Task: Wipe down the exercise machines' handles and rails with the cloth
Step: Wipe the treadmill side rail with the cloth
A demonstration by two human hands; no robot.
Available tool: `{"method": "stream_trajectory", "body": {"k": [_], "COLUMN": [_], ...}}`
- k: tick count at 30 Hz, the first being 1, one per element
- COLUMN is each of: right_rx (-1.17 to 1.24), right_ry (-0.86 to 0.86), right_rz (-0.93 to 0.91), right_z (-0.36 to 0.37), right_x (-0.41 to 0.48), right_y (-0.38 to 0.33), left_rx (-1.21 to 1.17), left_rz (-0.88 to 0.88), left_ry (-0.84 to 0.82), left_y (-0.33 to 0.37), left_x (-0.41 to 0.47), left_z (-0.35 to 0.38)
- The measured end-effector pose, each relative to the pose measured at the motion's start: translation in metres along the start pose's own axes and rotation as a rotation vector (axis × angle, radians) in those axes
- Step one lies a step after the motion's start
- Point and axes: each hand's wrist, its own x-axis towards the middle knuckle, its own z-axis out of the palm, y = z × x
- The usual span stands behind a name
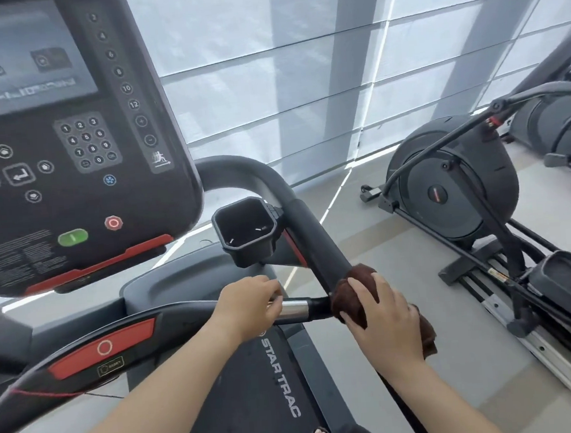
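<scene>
Hands: right (384,318) clutching cloth (348,296)

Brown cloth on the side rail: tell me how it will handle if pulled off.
The brown cloth is probably floppy: it wraps the side rail under the right hand. Likely light, since its loose end droops. Unlikely to slide; it looks like terry.

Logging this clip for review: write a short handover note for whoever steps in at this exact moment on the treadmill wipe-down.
Right hand: closed over the brown cloth, which is wrapped around the treadmill's right side rail where the front crossbar meets it.
Left hand: resting on the front crossbar beside its metal sensor grip, holding no cloth.
Done: cannot tell from this view which surfaces are already wiped.
Left: the upper stretch of the right rail, the crossbar, the elliptical handles to the right.
</scene>
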Motion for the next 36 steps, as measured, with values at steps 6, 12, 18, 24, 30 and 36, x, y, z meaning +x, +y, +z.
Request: {"method": "stream_trajectory", "body": {"k": [6,12,18,24,30,36], "right_rx": [0.018,0.027,0.082,0.299,0.339,0.164], "right_ry": [0.085,0.111,0.162,0.191,0.105,-0.05], "right_rz": [0.056,0.0,-0.049,-0.18,-0.373,-0.433], "right_z": [0.003,0.01,0.018,0.005,0.004,0.035], "right_x": [0.007,0.066,0.075,0.118,0.188,0.211], "right_y": [-0.005,-0.04,-0.038,-0.057,-0.108,-0.137], "left_rx": [-0.012,-0.139,-0.221,-0.234,-0.133,-0.035], "left_rz": [-0.056,-0.167,-0.212,-0.275,-0.305,-0.396], "left_ry": [0.077,0.131,0.151,0.202,0.356,0.341], "left_y": [-0.045,-0.065,-0.073,-0.082,-0.1,-0.112], "left_x": [-0.017,-0.024,-0.021,0.0,0.023,0.024], "left_z": [-0.03,-0.041,-0.039,-0.056,-0.07,-0.044]}}
